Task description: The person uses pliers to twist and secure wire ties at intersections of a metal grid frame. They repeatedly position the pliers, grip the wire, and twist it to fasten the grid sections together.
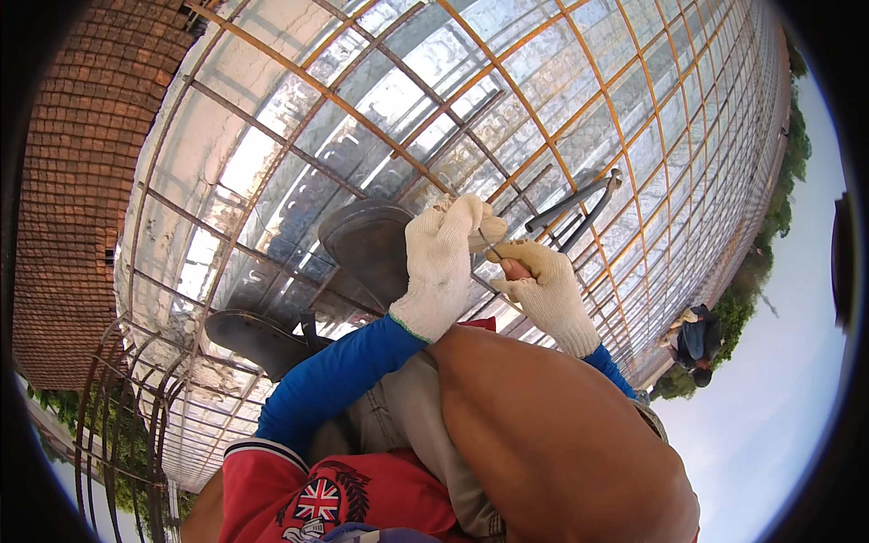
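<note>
Both my hands wear off-white knitted gloves and meet low over a mesh of rusty steel bars (pixel 543 136). A thin, dark wire (pixel 487 240) runs between them. My left hand (pixel 441 262) is closed, its fingers pinched round one part of the wire close to a bar. My right hand (pixel 545 288) is closed too, thumb and fingers gripping the wire's other part; a bare thumb tip shows through the glove. Just beyond my right hand, a pair of dark pincers (pixel 588 210) lies on the mesh, handles slightly spread.
Shiny corrugated metal sheeting (pixel 398 90) lies under the bars. My dark sandals (pixel 367 249) rest on the mesh, left of my hands. A tiled roof (pixel 81 154) borders the left side; a bent bar cage (pixel 122 425) stands lower left. Another person (pixel 695 339) crouches at the right edge.
</note>
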{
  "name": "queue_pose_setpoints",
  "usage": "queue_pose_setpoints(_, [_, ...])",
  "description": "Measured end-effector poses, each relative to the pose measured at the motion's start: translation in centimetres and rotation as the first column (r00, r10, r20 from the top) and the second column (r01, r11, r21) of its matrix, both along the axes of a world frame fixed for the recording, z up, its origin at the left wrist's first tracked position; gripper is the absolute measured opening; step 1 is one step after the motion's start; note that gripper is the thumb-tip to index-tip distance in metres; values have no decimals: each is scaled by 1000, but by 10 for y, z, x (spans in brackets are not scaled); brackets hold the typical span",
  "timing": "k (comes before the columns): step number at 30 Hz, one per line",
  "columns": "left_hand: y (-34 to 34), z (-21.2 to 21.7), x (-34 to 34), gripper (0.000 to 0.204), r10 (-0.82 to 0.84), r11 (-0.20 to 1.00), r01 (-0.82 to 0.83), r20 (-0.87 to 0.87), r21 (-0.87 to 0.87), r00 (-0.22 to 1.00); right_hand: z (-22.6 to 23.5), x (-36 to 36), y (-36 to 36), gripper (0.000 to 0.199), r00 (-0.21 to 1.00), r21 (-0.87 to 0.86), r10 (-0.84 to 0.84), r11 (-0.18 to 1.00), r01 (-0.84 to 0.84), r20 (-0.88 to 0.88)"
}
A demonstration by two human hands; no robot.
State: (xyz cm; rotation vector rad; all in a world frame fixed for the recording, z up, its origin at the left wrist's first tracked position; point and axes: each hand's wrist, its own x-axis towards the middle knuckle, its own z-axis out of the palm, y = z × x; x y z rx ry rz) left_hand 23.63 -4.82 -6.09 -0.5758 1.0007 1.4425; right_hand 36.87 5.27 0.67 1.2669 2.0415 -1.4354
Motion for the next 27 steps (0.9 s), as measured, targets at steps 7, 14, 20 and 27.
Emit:
queue_pose_setpoints(7, [9, 0, -33, 21, -106, 994, 106, -161, -9, 981, -4, -20, 42, 27, 970, 469, 225, 850, -241, 91])
queue_pose_setpoints(14, [3, -17, -123, 26, -489, 798, 180, -793, -575, -363, -24, -68, 121, 27, 842, 616, 478, 593, -519, 250])
queue_pose_setpoints(20, [21, -55, -146, 22, -496, 617, 225, -594, -754, -633, -38, -102, 131, 25, 695, 630, 603, 375, -680, 392])
queue_pose_setpoints(27, [25, -73, -138, 37, -468, 748, 220, -733, -626, -493, -59, -113, 141, 28, 640, 668, 673, 286, -688, 371])
